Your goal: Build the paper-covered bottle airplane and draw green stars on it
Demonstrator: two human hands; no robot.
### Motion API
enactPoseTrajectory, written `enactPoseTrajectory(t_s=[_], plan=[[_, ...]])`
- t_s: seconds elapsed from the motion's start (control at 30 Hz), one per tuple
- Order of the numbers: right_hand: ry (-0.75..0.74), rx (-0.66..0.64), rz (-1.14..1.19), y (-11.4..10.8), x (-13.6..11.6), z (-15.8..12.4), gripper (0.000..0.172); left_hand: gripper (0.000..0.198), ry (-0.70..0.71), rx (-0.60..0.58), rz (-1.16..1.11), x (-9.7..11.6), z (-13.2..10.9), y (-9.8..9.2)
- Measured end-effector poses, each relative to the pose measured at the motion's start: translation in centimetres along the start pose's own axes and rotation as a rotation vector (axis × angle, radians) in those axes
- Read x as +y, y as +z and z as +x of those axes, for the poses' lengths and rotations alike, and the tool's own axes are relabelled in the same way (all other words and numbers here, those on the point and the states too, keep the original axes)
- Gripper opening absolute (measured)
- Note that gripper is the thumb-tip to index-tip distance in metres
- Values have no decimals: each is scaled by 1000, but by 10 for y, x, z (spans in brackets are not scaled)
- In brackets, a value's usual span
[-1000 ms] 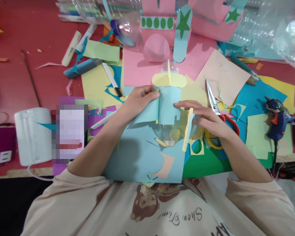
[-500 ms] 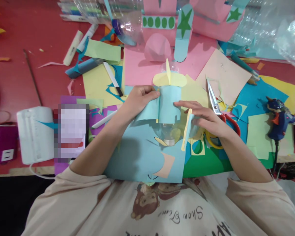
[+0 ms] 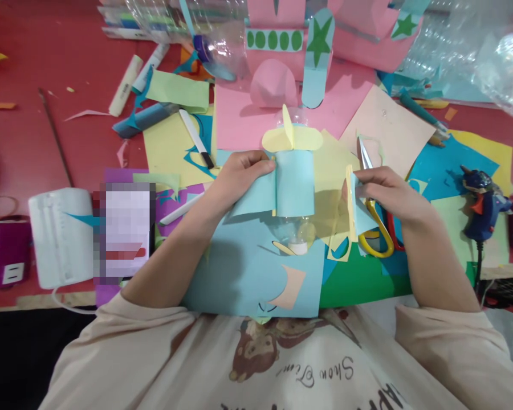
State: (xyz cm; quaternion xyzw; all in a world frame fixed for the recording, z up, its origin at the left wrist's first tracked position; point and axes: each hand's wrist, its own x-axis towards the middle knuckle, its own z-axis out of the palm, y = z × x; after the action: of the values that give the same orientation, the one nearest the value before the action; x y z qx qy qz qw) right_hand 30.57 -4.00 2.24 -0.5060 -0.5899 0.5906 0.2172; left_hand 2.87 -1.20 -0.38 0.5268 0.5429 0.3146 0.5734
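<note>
- Left hand [image 3: 243,173] clamped on the edge of a light blue paper wrap [image 3: 293,182], thumb and fingertips pinching the seam at its upper left; a loose flap of the same blue paper fanning out below the hand
- Wrap curled around a clear plastic bottle [image 3: 297,233] lying at table centre, just ahead of the chest; white cap end pointing toward the body, yellow paper cutout [image 3: 291,136] sitting at the far end, one fin standing upright
- Right hand [image 3: 387,188] closed around a strip of paper [image 3: 351,196], yellow on one face and light blue on the other, held on edge just right of the wrap and apart from it
- Scissors [image 3: 378,228] directly under and behind the right hand; blades pointing away, yellow and red handle loops toward the body; whether touched by the hand, cannot tell
- Large light blue sheet [image 3: 239,267] under the bottle, peach curved scrap [image 3: 288,287] lying on its near edge; green sheet [image 3: 359,279] to its right
- Blue glue gun [image 3: 481,205] well to the right on coloured sheets, cord trailing off the table edge
- White marker [image 3: 194,136] lying diagonally on yellow paper beyond the left hand; white box [image 3: 60,236] far left on the red table [image 3: 25,125]
- Pink paper model [image 3: 277,45] with green dots and stars standing at the far side, clear plastic wrapping at top right
</note>
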Motion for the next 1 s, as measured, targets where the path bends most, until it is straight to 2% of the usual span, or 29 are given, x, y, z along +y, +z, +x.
enactPoseTrajectory(t_s=[0.17, 0.33, 0.53, 0.6, 0.83, 1.0], plan=[[-14, 82, -134, -8, -11, 17, 18, 26, -18, 5, -20, 3, -5, 0], [-52, -42, -319, -9, -27, 32, 17, 24, -13, 5, -22, 2, -5, 0], [-92, -196, -451, -19, -45, 41, 27, 20, -20, 10, 70, 2, -3, -5], [-101, -211, -494, -21, -47, 43, 27, 17, -4, 8, 102, 2, -2, -8], [-81, -136, -361, -16, -43, 48, 19, 16, 40, 17, 160, -1, -2, -11], [-45, -129, -409, -12, -44, 50, 19, 16, -9, 14, 126, -2, -2, -9]])
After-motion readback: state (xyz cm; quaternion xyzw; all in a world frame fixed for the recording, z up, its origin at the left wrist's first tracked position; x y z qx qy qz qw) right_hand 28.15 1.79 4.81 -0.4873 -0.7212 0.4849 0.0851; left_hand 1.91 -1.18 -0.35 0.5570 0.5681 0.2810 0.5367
